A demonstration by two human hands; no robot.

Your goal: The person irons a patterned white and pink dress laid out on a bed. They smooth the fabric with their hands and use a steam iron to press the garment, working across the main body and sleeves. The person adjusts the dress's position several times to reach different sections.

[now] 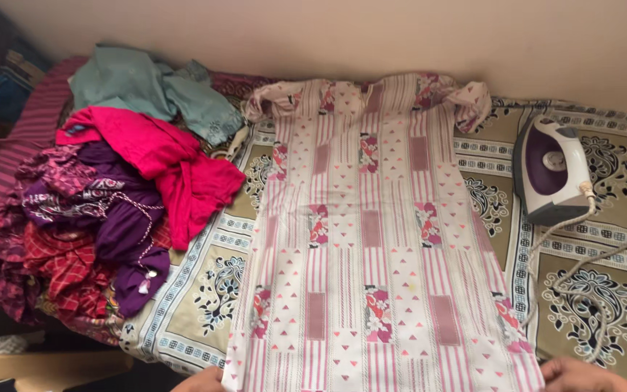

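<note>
A long white garment (371, 239) with pink stripes, triangles and flower patches lies spread flat on the patterned bedsheet (205, 290), neck end toward the far wall. My left hand (201, 381) shows at the bottom edge, at the hem's left corner. My right hand (585, 376) is at the hem's right corner. Only the tops of both hands show, so their fingers and grip are hidden below the frame.
A purple and white iron (549, 170) stands on its heel at the right, its white cord (582, 290) looping toward me. A heap of clothes (110, 196) in pink, purple, red and teal fills the left side. A beige wall (400, 36) runs behind.
</note>
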